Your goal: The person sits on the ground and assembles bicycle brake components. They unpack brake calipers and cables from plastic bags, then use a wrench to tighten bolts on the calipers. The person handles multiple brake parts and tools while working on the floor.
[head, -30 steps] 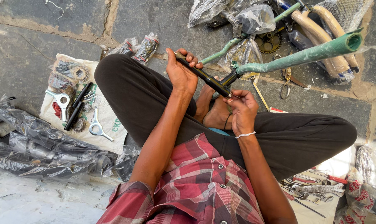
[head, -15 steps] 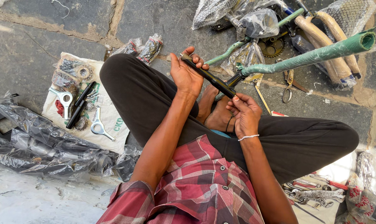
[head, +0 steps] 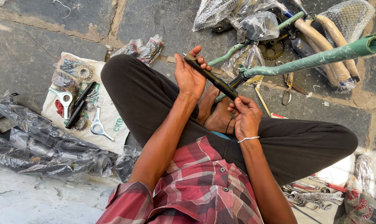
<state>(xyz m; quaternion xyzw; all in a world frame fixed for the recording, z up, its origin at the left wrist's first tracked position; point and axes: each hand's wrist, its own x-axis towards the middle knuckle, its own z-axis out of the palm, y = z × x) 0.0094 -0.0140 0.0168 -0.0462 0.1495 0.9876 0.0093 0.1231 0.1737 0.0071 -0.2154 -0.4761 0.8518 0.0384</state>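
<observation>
I sit cross-legged on a stone floor. My left hand (head: 191,74) grips the upper end of a black tube (head: 213,79), part of a bicycle frame wrapped in green paper (head: 316,59). The tube slants down to the right, where my right hand (head: 245,115) pinches its lower end close to the joint with the green-wrapped tubes. A white thread band circles my right wrist. Both hands are above my bare feet (head: 215,114).
A white sack (head: 109,118) on the left carries wrenches, black rods and small parts. Crumpled plastic wrap (head: 38,145) lies lower left. Wrapped bicycle parts and a chainring (head: 272,49) lie at the top right, scissors (head: 287,88) beside them. Tools (head: 316,193) lie lower right.
The view has shifted slightly. My hands keep their hold on the black tube, and the green-wrapped frame sits a little higher and further right in the picture.
</observation>
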